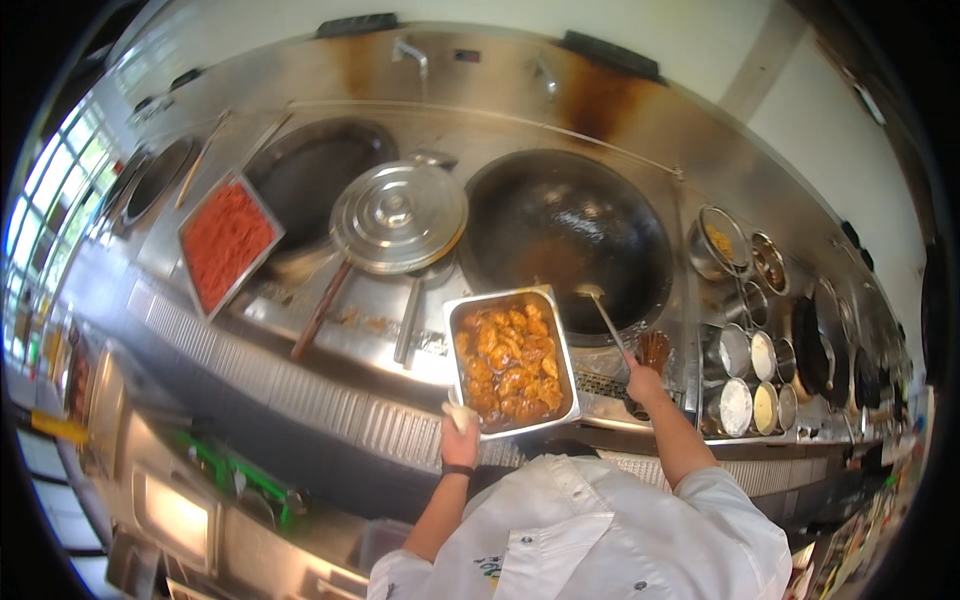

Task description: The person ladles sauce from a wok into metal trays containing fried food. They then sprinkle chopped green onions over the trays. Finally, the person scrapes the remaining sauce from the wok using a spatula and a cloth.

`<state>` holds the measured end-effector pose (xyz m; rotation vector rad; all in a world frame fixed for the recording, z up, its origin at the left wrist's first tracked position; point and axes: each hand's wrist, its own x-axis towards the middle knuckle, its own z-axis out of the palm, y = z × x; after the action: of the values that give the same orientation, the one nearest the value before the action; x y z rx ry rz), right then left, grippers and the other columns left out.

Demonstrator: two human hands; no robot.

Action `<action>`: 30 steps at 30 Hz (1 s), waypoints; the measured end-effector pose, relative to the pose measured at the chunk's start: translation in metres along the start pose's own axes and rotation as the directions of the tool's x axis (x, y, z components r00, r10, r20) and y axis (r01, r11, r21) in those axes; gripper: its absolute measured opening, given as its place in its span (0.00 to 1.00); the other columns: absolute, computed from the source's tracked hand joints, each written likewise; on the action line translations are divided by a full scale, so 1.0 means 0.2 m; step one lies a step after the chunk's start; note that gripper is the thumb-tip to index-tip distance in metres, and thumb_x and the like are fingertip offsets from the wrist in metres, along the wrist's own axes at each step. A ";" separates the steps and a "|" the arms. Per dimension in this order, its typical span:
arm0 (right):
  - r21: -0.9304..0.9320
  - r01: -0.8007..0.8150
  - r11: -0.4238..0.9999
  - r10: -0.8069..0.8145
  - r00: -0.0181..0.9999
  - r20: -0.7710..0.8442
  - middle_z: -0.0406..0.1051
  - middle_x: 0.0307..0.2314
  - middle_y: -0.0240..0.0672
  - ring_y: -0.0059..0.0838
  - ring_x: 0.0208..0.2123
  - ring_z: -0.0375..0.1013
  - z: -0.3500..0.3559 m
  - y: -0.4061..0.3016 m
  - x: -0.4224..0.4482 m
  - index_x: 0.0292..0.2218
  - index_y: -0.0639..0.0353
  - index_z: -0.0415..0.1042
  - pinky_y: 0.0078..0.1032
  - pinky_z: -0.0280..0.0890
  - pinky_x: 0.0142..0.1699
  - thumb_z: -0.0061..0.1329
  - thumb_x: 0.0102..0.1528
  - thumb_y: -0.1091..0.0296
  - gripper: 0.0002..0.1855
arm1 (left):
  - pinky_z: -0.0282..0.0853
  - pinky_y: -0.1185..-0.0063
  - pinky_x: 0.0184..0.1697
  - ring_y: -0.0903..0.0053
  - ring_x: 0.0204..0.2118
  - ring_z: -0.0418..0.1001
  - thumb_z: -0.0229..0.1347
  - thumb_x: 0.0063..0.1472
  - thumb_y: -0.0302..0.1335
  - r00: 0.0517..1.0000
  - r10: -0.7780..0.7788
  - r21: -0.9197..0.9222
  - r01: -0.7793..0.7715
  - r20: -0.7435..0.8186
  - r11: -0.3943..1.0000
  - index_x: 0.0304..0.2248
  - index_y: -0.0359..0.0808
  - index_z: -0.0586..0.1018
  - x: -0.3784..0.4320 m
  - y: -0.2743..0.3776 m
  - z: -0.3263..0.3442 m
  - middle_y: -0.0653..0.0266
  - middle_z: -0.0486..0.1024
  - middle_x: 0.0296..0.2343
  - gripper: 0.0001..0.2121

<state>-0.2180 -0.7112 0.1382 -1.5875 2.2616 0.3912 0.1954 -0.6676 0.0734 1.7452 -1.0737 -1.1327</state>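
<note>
My left hand [459,441] grips the near left corner of a steel pan [573,390], with a pale folded cloth [457,414] between fingers and metal. Chunks of glossy brown sauced food [510,360], possibly chicken, fill the pan. Its far edge reaches the near rim of a large black wok [570,217], which has a wet sheen and brownish residue inside. My right hand [645,381] is closed around the handle of a long metal ladle [611,322]. The ladle's bowl rests at the wok's near inner side.
Left of the wok, a round steel lid [397,214] covers a pot beside a second wok [322,172]. A tray of red, minced-looking food [229,244] stands farther left. To the right are seasoning containers [735,409], a bamboo brush [654,351] and a strainer [724,232]. Faucets [412,56] project from the back wall.
</note>
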 end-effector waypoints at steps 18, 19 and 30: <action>-0.071 0.523 0.850 -0.518 0.852 0.070 0.72 0.37 0.52 0.48 0.43 0.71 -0.21 0.01 0.60 0.58 0.58 0.55 0.37 0.66 0.48 0.47 0.49 0.66 0.35 | 0.68 0.73 0.30 0.74 0.26 0.74 0.54 0.50 0.29 0.895 -0.213 -0.147 0.168 -0.391 0.975 0.31 0.29 0.78 -0.44 -0.03 0.62 0.58 0.76 0.23 0.12; 0.011 0.595 0.803 -0.595 0.803 -0.026 0.72 0.36 0.50 0.47 0.42 0.72 -0.22 0.01 0.58 0.56 0.59 0.58 0.36 0.66 0.48 0.48 0.50 0.63 0.32 | 0.68 0.74 0.30 0.74 0.26 0.74 0.54 0.50 0.30 0.878 -0.223 -0.153 0.173 -0.424 0.973 0.31 0.29 0.78 -0.48 -0.01 0.67 0.59 0.76 0.23 0.12; 0.899 -0.006 0.438 -0.829 0.385 0.406 0.64 0.21 0.22 0.16 0.25 0.66 0.05 0.15 0.27 0.28 0.51 0.66 0.15 0.61 0.30 0.47 0.54 0.69 0.04 | 0.70 0.71 0.36 0.63 0.31 0.75 0.58 0.44 0.36 0.684 -0.366 -0.412 0.104 -0.631 0.905 0.31 0.37 0.78 -1.20 -0.10 1.04 0.54 0.77 0.26 0.15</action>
<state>-0.2627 -0.7434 0.1068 -1.0457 0.8134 -0.0921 -0.0539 -0.4719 0.0604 1.8132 -0.1571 -0.6287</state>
